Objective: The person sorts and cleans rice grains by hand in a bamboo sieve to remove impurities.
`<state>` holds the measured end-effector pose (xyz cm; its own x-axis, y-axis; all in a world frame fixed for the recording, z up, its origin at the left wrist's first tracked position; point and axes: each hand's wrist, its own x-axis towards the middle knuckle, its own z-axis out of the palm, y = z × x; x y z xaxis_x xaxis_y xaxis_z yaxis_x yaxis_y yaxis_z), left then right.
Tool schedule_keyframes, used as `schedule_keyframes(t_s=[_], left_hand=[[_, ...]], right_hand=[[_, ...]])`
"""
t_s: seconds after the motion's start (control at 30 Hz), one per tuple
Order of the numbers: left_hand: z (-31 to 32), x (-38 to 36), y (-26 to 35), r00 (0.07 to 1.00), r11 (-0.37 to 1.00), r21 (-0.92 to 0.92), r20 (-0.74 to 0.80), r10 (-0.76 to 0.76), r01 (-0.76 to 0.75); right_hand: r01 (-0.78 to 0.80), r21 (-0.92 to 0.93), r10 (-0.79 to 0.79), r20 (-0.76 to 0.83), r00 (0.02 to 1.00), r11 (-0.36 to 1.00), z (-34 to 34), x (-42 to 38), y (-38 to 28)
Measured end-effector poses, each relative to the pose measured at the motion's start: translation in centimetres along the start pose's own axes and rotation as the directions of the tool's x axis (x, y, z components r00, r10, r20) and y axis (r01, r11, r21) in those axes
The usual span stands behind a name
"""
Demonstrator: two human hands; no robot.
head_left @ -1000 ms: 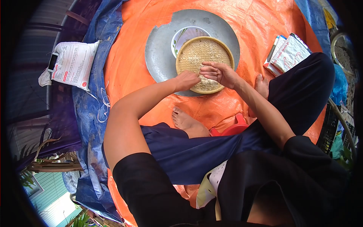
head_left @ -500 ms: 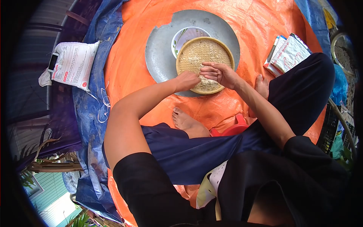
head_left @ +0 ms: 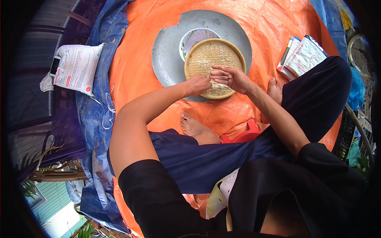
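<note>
A round woven basket [head_left: 243, 60] holds pale grains [head_left: 214, 55] and overlaps a white bowl [head_left: 190, 39] with a leaf pattern. Both rest on a large grey metal tray [head_left: 164, 55]. My left hand [head_left: 198, 84] is over the lower left of the basket, its fingers closed; what they pinch, if anything, is too small to name. My right hand [head_left: 232, 78] is just right of it, above the grains, palm turned inward and fingers curled, with no held object visible.
An orange tarp [head_left: 139, 59] lies over a blue tarp [head_left: 93, 131]. A white printed sack [head_left: 79, 67] with a phone [head_left: 55, 66] is at the left. Folded sacks [head_left: 303, 57] lie at the right. A red plastic object [head_left: 246, 136] is between the legs.
My left hand has shifted very slightly, its fingers still closed over the basket. My right hand keeps nearly the same pose.
</note>
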<state>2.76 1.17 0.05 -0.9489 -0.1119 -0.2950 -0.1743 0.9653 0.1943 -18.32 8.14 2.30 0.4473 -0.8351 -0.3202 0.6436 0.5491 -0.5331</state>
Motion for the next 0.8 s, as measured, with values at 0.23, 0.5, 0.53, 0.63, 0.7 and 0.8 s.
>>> schedule_keyframes(t_s=[0.23, 0.5, 0.53, 0.63, 0.7, 0.8], left_hand=[[0.24, 0.04, 0.25, 1.0, 1.0, 0.015, 0.005, 0.022, -0.022], [0.1, -0.01, 0.38, 1.0, 0.999, 0.027, 0.016, 0.018, -0.019], [0.07, -0.02, 0.4, 1.0, 0.999, 0.028, 0.02, 0.015, -0.016], [0.17, -0.1, 0.39, 1.0, 0.999, 0.039, 0.014, 0.019, -0.02], [0.47, -0.06, 0.33, 1.0, 0.999, 0.047, 0.014, 0.016, -0.017], [0.61, -0.07, 0.33, 1.0, 0.999, 0.053, 0.024, 0.003, -0.005]], right_hand=[[0.0, -0.001, 0.0, -0.004, 1.0, 1.0, -0.05, 0.1, 0.04], [0.01, 0.007, -0.01, 0.019, 1.0, 1.0, -0.06, 0.01, 0.09], [0.011, 0.007, -0.011, 0.016, 1.0, 1.0, -0.09, 0.01, 0.14], [0.011, 0.006, -0.011, 0.019, 1.0, 1.0, -0.18, 0.04, 0.2], [0.009, 0.01, -0.009, 0.019, 1.0, 1.0, -0.23, 0.04, 0.21], [0.005, 0.005, -0.005, 0.016, 1.0, 1.0, -0.21, 0.04, 0.17]])
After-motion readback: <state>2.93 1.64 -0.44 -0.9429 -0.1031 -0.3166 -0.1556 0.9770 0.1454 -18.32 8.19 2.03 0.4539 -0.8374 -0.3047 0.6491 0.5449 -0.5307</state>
